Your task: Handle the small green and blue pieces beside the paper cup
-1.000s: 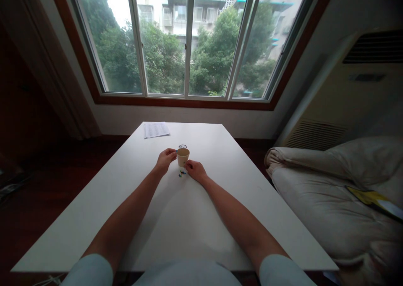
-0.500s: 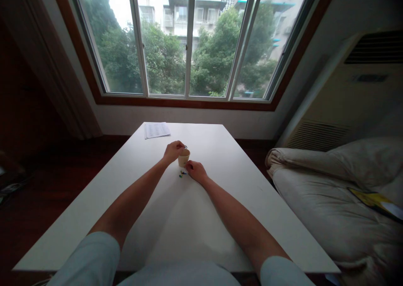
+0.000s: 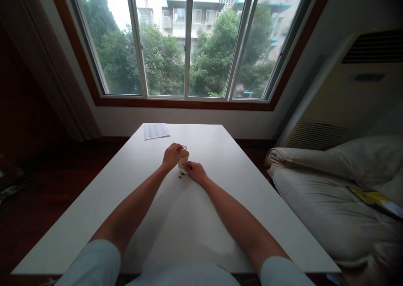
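Note:
A small beige paper cup (image 3: 183, 159) stands upright on the white table (image 3: 195, 219). My left hand (image 3: 172, 155) is at the cup's left rim, fingers closed in a pinch. A thin dark ring (image 3: 184, 147) shows at its fingertips, above the cup's far rim. My right hand (image 3: 195, 171) rests on the table at the cup's lower right, its fingers curled together. What those fingers hold, if anything, is hidden. Several tiny coloured pieces (image 3: 181, 175), blue, green and yellow among them, lie in front of the cup, just left of my right fingertips. The cup's inside is hardly visible.
Printed papers (image 3: 156, 131) lie at the table's far left corner. Beyond the table is a wide window (image 3: 185, 51). A padded couch (image 3: 308, 185) with a yellow item (image 3: 371, 200) stands at right, before a tall air conditioner (image 3: 355, 89).
My left hand has shifted slightly left and nearer to me, still by the cup rim. My right hand stays almost where it was. The whole view has moved a little.

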Tool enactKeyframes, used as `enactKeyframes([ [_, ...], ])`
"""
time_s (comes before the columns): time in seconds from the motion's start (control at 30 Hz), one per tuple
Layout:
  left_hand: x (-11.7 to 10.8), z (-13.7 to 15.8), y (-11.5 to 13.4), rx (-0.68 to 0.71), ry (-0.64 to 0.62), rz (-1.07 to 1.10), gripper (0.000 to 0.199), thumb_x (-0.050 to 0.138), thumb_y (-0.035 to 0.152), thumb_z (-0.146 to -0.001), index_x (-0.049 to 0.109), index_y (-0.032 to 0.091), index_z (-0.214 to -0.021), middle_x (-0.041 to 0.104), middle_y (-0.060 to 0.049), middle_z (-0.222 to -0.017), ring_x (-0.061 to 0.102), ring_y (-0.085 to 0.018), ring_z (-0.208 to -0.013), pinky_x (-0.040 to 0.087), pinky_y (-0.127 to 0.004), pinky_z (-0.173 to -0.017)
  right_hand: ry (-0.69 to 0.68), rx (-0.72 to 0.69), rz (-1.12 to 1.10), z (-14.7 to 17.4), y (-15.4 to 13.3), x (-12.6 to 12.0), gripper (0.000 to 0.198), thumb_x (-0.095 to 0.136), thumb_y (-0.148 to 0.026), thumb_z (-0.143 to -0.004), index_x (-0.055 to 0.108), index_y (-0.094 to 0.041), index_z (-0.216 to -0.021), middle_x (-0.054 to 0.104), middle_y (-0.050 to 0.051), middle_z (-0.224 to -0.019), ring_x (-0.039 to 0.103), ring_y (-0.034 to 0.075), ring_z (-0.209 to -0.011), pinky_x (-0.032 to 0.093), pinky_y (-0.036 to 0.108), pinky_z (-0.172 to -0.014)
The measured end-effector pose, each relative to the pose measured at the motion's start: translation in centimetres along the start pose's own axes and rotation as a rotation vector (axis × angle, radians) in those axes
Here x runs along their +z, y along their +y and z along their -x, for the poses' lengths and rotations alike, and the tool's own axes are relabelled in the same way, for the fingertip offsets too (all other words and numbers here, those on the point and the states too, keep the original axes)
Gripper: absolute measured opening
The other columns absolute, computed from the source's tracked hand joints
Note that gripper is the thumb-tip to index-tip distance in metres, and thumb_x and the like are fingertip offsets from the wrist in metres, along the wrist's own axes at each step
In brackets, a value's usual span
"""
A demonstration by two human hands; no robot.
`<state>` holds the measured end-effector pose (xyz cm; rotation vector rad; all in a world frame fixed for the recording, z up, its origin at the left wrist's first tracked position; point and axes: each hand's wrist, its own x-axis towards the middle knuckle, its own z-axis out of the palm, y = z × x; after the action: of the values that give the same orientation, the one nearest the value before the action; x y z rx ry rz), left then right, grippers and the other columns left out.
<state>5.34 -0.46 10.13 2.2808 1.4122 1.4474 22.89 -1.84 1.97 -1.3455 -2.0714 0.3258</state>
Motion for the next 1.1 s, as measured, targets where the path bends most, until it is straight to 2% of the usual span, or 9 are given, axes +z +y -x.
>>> enactKeyframes([
  [0.17, -0.7, 1.8, -0.5, -0.026, 0.129, 0.006, 0.019, 0.048, 0.011, -0.088, 0.065, 0.018, -0.093, 0.062, -0.004, -0.092, 0.057, -0.014, -0.077, 0.046, -0.027, -0.074, -0.072, -0.058, 0.054, 0.1, -0.2, 0.1, 0.015, 0.055, -0.026, -0.092, 0.069, -0.022, -0.095, 0.069, 0.001, -0.087, 0.058, 0.014, -0.075, 0.036, 0.023, -0.067],
  [0.3, -0.6, 3.5, -1.1, -0.047, 0.154, -0.013, 0.021, 0.046, 0.013, -0.09, 0.064, 0.019, -0.098, 0.062, -0.004, -0.093, 0.058, -0.015, -0.079, 0.047, -0.028, -0.075, -0.138, -0.141, 0.112, 0.3, -0.7, -0.2, 0.019, 0.063, -0.029, -0.088, 0.068, -0.025, -0.106, 0.068, 0.002, -0.099, 0.059, 0.015, -0.082, 0.04, 0.024, -0.072],
  [0.53, 1.1, 6.5, -3.4, -0.102, -0.014, -0.036, 0.021, 0.048, 0.013, -0.087, 0.064, 0.02, -0.097, 0.064, -0.004, -0.092, 0.056, -0.015, -0.075, 0.046, -0.027, -0.072, -0.199, -0.282, 0.175, 0.6, -1.1, -0.4, 0.024, 0.064, -0.03, -0.09, 0.068, -0.025, -0.113, 0.065, 0.005, -0.113, 0.059, 0.019, -0.102, 0.043, 0.028, -0.086],
  [0.83, 1.1, 7.4, -4.4, -0.195, -0.26, -0.059, 0.018, 0.053, 0.015, -0.084, 0.069, 0.021, -0.091, 0.068, -0.003, -0.089, 0.059, -0.015, -0.077, 0.044, -0.026, -0.071, -0.204, -0.269, 0.166, 0.4, -1.4, -0.3, 0.017, 0.062, -0.021, -0.091, 0.071, -0.023, -0.105, 0.066, 0.006, -0.108, 0.059, 0.019, -0.103, 0.043, 0.028, -0.089],
  [0.97, 1.0, 7.5, -4.2, -0.247, -0.301, -0.1, 0.018, 0.054, 0.017, -0.084, 0.07, 0.021, -0.091, 0.07, -0.003, -0.092, 0.06, -0.015, -0.08, 0.044, -0.026, -0.072, -0.174, -0.27, 0.157, 0.5, -1.2, -0.2, 0.017, 0.06, -0.019, -0.091, 0.07, -0.022, -0.104, 0.065, 0.006, -0.108, 0.058, 0.019, -0.104, 0.043, 0.027, -0.089],
  [1.1, 1.1, 7.6, -4.1, -0.242, -0.298, -0.118, 0.018, 0.054, 0.017, -0.083, 0.071, 0.022, -0.09, 0.07, -0.003, -0.091, 0.061, -0.016, -0.081, 0.044, -0.027, -0.072, -0.161, -0.262, 0.137, 0.5, -1.1, 0.0, 0.014, 0.06, -0.018, -0.09, 0.069, -0.022, -0.1, 0.065, 0.006, -0.106, 0.057, 0.019, -0.101, 0.042, 0.027, -0.087],
])
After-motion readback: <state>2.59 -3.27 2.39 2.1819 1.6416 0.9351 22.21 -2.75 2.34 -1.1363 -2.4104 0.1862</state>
